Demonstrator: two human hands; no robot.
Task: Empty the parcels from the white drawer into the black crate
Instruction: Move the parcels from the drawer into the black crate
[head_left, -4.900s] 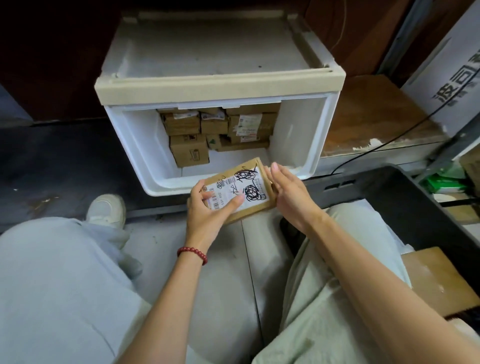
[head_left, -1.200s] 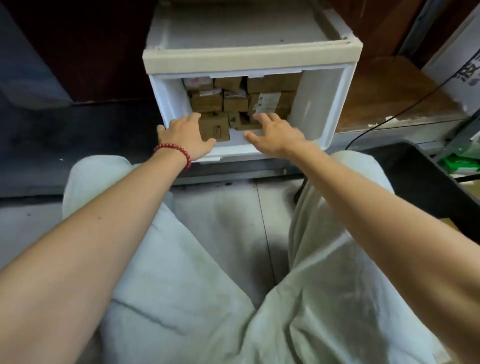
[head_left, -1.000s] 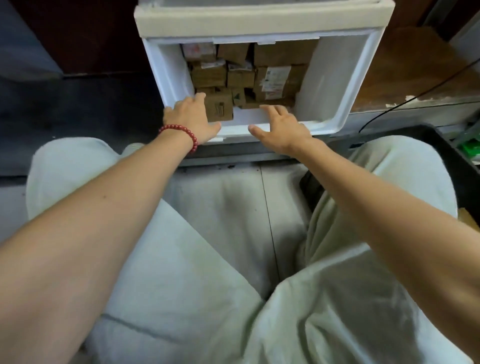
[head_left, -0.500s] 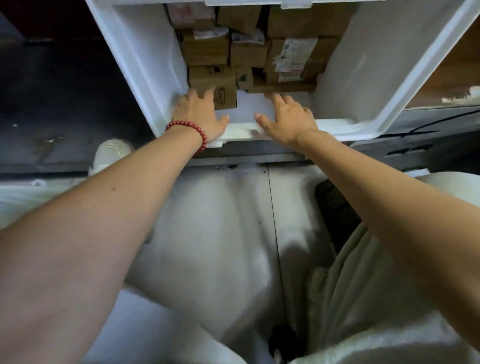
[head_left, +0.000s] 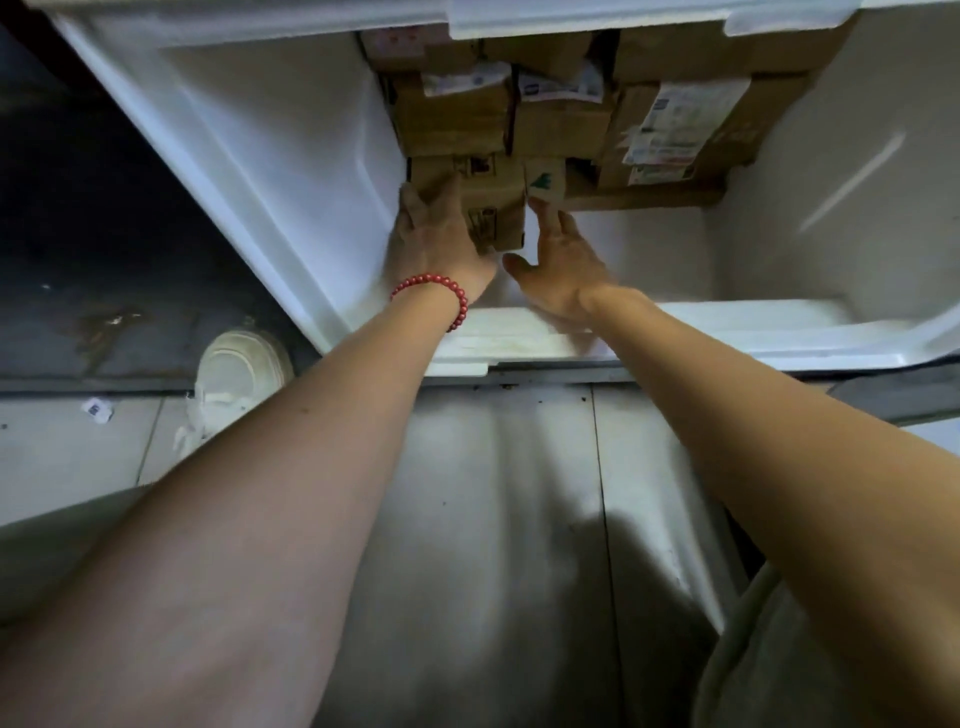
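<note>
The white drawer (head_left: 291, 156) fills the top of the head view, pulled out toward me. Several brown cardboard parcels (head_left: 675, 130) with white labels are stacked against its back wall. The nearest one, a small brown parcel (head_left: 493, 202), stands in front of the stack. My left hand (head_left: 436, 239), with a red bead bracelet on the wrist, wraps over that parcel's left side, thumb at its front edge. My right hand (head_left: 563, 260) is inside the drawer with straight fingers against the parcel's right side. The black crate is out of view.
A white shoe (head_left: 239, 369) rests on the floor left of the drawer, beside a dark mat (head_left: 104, 234). A small paper scrap (head_left: 96, 410) lies on the grey tiles. Pale trouser legs frame the bottom corners.
The view has moved closer to the drawer. Both hands went from its front rim deeper inside, and the left hand closed over the front parcel. The labelled parcel held earlier is gone.
</note>
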